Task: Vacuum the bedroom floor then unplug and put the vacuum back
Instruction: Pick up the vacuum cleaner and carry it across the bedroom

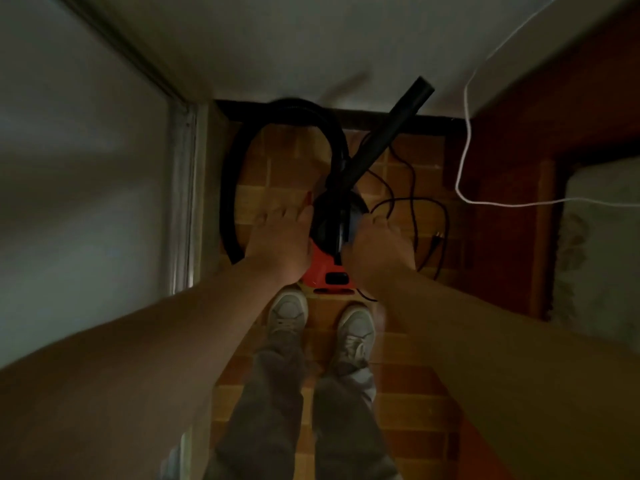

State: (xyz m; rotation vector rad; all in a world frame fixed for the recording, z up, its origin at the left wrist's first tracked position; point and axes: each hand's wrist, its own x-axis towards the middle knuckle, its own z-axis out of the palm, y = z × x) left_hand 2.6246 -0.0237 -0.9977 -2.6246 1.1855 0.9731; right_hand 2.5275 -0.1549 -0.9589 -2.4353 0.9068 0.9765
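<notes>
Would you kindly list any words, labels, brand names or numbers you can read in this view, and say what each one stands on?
No text can be read in this view.
vacuum: the dark panel on its orange body may carry a marking, but it is too dim and blurred to read.
shoes: no legible marks.

Glossy plastic vacuum (323,268), tiled floor (284,157)

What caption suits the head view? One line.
Left hand and right hand at the red vacuum, hose looped left, cord loose on tiles.
</notes>
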